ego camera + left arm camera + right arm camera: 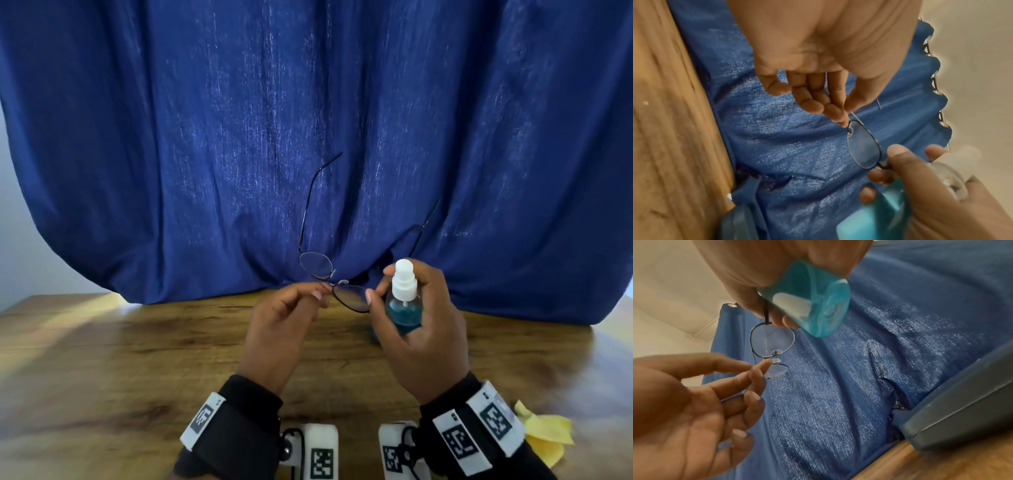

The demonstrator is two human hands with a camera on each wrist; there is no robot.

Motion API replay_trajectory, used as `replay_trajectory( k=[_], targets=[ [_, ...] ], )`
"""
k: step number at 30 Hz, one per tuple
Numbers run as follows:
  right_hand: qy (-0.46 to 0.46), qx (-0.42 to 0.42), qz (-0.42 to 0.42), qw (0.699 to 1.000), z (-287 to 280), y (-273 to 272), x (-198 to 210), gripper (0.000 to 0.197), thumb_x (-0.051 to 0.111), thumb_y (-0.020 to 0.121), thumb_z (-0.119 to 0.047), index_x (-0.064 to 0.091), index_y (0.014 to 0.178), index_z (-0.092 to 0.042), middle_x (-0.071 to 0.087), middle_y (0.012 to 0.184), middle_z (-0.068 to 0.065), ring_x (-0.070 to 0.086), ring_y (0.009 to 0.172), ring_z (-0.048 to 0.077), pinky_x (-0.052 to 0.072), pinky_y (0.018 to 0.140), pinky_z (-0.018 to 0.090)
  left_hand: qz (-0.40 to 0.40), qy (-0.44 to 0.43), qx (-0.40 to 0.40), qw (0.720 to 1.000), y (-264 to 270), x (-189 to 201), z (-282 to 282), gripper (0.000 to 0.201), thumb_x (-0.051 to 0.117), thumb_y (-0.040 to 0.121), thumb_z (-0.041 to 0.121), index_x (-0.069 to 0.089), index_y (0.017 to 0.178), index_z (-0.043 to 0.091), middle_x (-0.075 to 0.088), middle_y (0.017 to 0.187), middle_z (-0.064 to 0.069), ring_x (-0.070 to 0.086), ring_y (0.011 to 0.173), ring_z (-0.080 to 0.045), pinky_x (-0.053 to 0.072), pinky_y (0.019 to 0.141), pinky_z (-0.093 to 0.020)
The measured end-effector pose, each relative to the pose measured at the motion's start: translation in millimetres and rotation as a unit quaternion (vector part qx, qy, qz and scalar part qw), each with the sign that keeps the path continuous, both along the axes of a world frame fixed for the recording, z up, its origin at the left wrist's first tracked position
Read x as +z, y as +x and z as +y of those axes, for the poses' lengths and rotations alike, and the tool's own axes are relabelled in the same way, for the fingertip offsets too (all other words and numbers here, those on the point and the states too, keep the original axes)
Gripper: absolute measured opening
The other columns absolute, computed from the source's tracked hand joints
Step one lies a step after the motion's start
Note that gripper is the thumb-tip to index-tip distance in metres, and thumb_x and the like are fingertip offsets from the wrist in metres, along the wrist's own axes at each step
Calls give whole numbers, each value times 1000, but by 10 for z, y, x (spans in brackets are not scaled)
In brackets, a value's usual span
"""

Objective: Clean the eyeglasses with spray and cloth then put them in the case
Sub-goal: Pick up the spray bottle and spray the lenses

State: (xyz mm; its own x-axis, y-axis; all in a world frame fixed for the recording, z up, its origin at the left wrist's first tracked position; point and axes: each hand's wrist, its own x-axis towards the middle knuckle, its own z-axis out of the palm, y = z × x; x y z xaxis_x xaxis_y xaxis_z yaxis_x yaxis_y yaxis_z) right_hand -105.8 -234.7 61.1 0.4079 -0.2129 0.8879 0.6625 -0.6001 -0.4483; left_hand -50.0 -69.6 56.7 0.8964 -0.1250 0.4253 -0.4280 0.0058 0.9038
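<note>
The left hand (281, 329) pinches the bridge of the thin black wire-framed eyeglasses (334, 282), raised above the wooden counter (102, 359). The right hand (416, 329) curls around the clear spray bottle of blue liquid (404, 305). Only the right wrist view shows a dark grey case (962, 405) against the blue curtain (890, 337).

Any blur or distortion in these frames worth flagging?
Head view: wide-angle bowing of the curtain edges, sunlit patch on the table at left. Left wrist view: spray bottle and right hand smeared in the near corner, eyeglasses fairly sharp. Right wrist view: left hand soft, glasses sharp.
</note>
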Motion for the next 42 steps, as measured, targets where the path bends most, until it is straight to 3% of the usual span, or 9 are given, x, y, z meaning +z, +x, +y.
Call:
replay_trajectory(
  k=[6, 10, 14, 17, 20, 23, 27, 37, 42],
  targets=[
    [-51, -19, 8, 998, -12, 2, -12, 29, 65, 91, -29, 50, 116, -29, 65, 90, -7, 66, 77, 10, 56, 65, 33, 76, -51, 6, 996, -28, 25, -39, 38, 71, 87, 43, 73, 80, 6, 62, 71, 6, 52, 66, -2, 42, 67, -20],
    [-35, 5, 18, 999, 16, -21, 32, 33, 65, 93, -33, 49, 122, -35, 63, 86, -14, 66, 73, 6, 52, 65, 18, 86, -104, 54, 989, -21, 15, -34, 31, 73, 91, 30, 65, 71, 8, 48, 70, -6, 44, 63, -11, 41, 60, -18],
    [60, 10, 164, 985, -13, -9, 61, 42, 58, 97, -46, 41, 135, -45, 64, 62, 6, 64, 52, 20, 58, 55, 40, 58, -129, 134, 981, 54, -36, 23, 35, 74, 92, 22, 63, 59, 15, 43, 61, -1, 37, 58, -11, 38, 49, -13],
    [165, 112, 271, 942, -60, 11, 74, 58, 58, 99, -27, 27, 140, -55, 61, 61, 10, 61, 52, 34, 58, 51, 48, 56, -134, 183, 972, 102, -84, 54, 25, 75, 91, 19, 73, 70, 6, 52, 60, 1, 43, 58, -11, 38, 49, -17],
    [131, 166, 263, 941, -90, -36, 134, 72, 55, 99, -10, 28, 136, -64, 64, 74, 4, 61, 58, 33, 60, 56, 45, 61, -147, 207, 965, 158, -130, 83, 22, 75, 91, 17, 75, 72, 4, 57, 64, -2, 47, 62, -13, 42, 53, -19],
    [-31, 85, 171, 981, -81, -60, 135, 68, 57, 97, -12, 30, 148, -48, 61, 81, -1, 60, 63, 19, 56, 64, 30, 59, -153, 216, 963, 170, -134, 92, 22, 75, 91, 18, 75, 71, 8, 58, 63, 1, 48, 60, -10, 44, 52, -15],
    [-117, 27, 131, 984, -16, -28, 47, 67, 64, 93, -9, 37, 149, -33, 53, 80, -14, 56, 70, 6, 40, 69, 7, 31, -162, 213, 963, 131, -90, 55, 29, 75, 92, 18, 70, 65, 10, 49, 55, 10, 41, 56, -6, 41, 54, -19],
    [-124, 32, 200, 971, 23, 0, -8, 60, 60, 93, -17, 36, 140, -46, 58, 89, -15, 60, 81, 4, 44, 69, 13, 8, -179, 169, 969, 35, -35, -26, 28, 74, 92, 22, 69, 67, 13, 45, 55, 10, 37, 56, -8, 36, 54, -24],
    [-102, 29, 161, 981, 24, 1, -14, 60, 62, 93, -13, 40, 142, -38, 51, 79, -19, 58, 75, 4, 41, 67, 8, 5, -183, 169, 969, 56, -56, -40, 30, 74, 93, 18, 67, 64, 14, 45, 52, 16, 37, 52, -2, 37, 50, -16]
  ],
)
